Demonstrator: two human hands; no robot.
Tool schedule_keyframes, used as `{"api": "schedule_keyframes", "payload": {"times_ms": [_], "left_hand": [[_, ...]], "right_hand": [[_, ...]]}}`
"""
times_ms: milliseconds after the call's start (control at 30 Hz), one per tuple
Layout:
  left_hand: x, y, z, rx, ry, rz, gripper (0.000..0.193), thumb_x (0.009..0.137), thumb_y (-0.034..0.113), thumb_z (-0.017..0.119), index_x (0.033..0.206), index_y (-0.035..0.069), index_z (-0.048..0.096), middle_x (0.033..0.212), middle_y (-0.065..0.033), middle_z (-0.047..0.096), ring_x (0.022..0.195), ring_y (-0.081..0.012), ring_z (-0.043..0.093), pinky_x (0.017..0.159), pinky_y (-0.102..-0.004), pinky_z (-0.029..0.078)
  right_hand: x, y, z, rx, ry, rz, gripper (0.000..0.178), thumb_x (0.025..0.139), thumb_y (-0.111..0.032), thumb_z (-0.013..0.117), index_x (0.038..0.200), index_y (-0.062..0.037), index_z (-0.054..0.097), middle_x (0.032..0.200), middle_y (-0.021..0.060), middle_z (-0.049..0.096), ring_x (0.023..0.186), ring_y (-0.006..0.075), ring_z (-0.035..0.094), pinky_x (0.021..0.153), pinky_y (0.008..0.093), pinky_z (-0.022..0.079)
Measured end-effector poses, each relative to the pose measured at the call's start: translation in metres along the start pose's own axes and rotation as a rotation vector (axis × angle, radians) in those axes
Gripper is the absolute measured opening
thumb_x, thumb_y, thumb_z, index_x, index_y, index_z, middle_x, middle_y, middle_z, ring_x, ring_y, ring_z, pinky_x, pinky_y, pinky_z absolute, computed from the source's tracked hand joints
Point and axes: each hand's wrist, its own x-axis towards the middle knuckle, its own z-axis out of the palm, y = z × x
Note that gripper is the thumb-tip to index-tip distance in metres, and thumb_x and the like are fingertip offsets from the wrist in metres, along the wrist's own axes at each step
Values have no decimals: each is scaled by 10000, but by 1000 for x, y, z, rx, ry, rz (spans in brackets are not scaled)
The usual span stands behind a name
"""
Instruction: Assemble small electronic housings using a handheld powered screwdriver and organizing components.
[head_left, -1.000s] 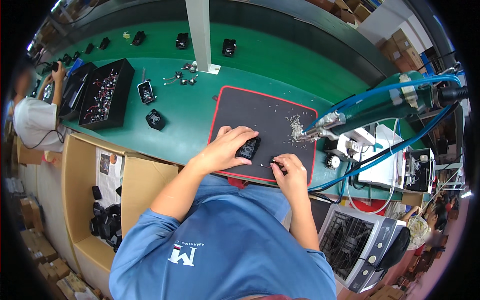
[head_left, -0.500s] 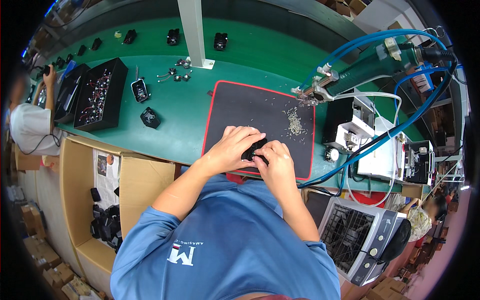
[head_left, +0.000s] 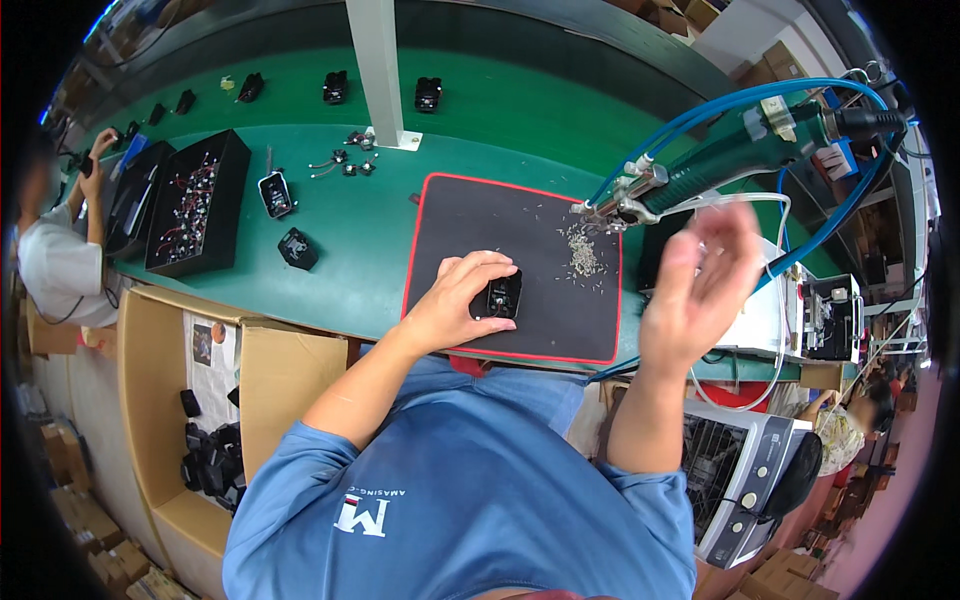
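Note:
My left hand (head_left: 452, 308) is closed around a small black plastic housing (head_left: 504, 296), with the thumb at its near side and the fingers over its far left edge. The housing's open top shows dark parts inside, too small to make out. It rests on a dark mat with a red border (head_left: 470, 215). Off the mat to the right, my right hand (head_left: 695, 285) is raised and blurred, thumb apart from the fingers, with nothing visible in it. Just beyond it hangs a green power screwdriver (head_left: 720, 160) with a metal head. Small screws (head_left: 583, 254) lie scattered on the mat.
Blue air hoses (head_left: 830, 240) loop around the screwdriver. Left on the green bench are another black housing (head_left: 298, 249), small wired parts (head_left: 350, 160) and a black bin (head_left: 238, 190). A cardboard box (head_left: 285, 390) stands below. Another person (head_left: 65, 250) works at far left.
My right hand has left the housing and moved right and up toward the screwdriver. The left hand still grips the housing, which now shows more fully.

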Motion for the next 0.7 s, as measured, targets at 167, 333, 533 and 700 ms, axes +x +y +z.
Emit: {"api": "schedule_keyframes", "payload": {"times_ms": [167,333,533,700], "left_hand": [[-2,-2,-1,55,-50,-21,531,738,299,926,1158,121,654,1384,-75,588,1231,-262,591,1009,-411,378],[-1,0,2,73,-63,-31,419,746,323,920,1004,128,654,1384,-71,582,1178,-254,602,1005,-419,368],[-3,-5,4,107,-59,-22,410,680,350,940,946,130,720,1364,-73,615,1126,-229,614,952,-396,371],[-2,0,2,84,-54,-34,403,654,329,949,933,133,734,1354,-73,621,1126,-226,612,945,-396,362]], "right_hand": [[58,-12,24,394,-91,348,718,1100,-558,445,1457,65,454,1157,152,658,1029,218,643,943,362,515],[32,-13,34,626,-119,382,998,946,-851,406,1330,57,560,777,81,603,707,177,606,673,321,521],[-14,-29,43,780,-212,525,1161,820,-972,387,1328,62,532,757,96,613,638,199,613,633,338,543],[-28,-22,42,783,-283,580,1180,783,-988,426,1316,61,516,769,98,626,652,199,625,641,334,542]]}}
